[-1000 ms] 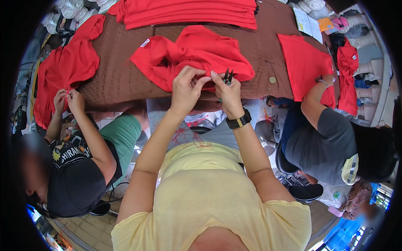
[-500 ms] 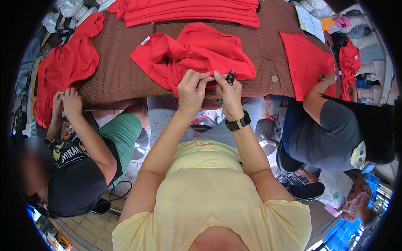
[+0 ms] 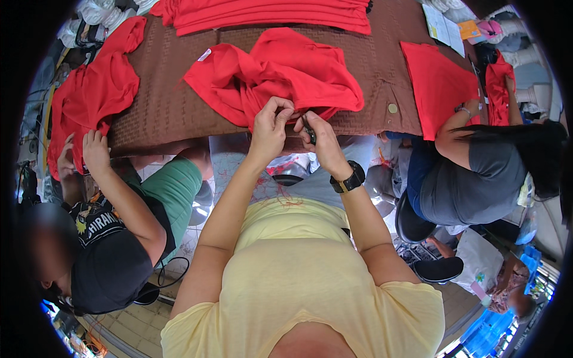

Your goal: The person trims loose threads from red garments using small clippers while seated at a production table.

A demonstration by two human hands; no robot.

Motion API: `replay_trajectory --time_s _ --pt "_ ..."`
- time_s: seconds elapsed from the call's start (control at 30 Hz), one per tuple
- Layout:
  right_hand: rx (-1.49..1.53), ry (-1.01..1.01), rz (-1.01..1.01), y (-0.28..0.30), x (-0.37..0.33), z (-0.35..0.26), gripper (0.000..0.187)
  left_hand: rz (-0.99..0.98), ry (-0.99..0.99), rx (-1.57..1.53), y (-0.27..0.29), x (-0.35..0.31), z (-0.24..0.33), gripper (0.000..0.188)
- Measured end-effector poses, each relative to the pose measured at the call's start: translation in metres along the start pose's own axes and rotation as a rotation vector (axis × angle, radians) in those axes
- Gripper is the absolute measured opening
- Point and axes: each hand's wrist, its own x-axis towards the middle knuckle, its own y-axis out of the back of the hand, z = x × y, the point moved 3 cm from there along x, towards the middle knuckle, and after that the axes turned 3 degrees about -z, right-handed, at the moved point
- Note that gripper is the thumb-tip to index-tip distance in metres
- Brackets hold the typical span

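Observation:
A crumpled red garment with a small white label lies at the table's near edge in front of me. My left hand is closed in a pinch on the garment's near edge. In my right hand is a pair of small dark thread snips, its fingers wrapped round them. Their tip points toward the pinched cloth, close to my left fingertips. The exact spot where tip and cloth meet is too small to make out.
A brown-covered table carries a stack of folded red cloth at its far side. Co-workers sit on both sides, handling a red garment at left and red cloth at right. Red thread scraps lie on my lap.
The snips have turned in my right hand: their blades pointed up and away, and now point at the cloth by my left fingers. The right co-worker has reached farther out.

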Motion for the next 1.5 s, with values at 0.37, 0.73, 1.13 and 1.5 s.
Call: replay_trajectory --time_s 0.37,0.73,1.13,1.5 --pt "-0.308 0.111 0.141 0.000 0.009 -0.007 0.047 -0.013 -0.088 0.129 -0.006 -0.002 0.014 0.004" --pt "-0.207 0.040 0.153 0.015 0.008 0.006 0.043 0.017 -0.102 0.155 -0.009 -0.004 0.010 0.005" --pt "0.213 0.100 0.238 0.010 0.006 0.007 0.021 0.182 -0.049 0.117 -0.020 -0.014 0.005 0.005" --pt "-0.220 0.075 0.104 0.011 -0.011 0.000 0.042 0.077 -0.031 -0.021 -0.018 -0.014 0.002 0.008"
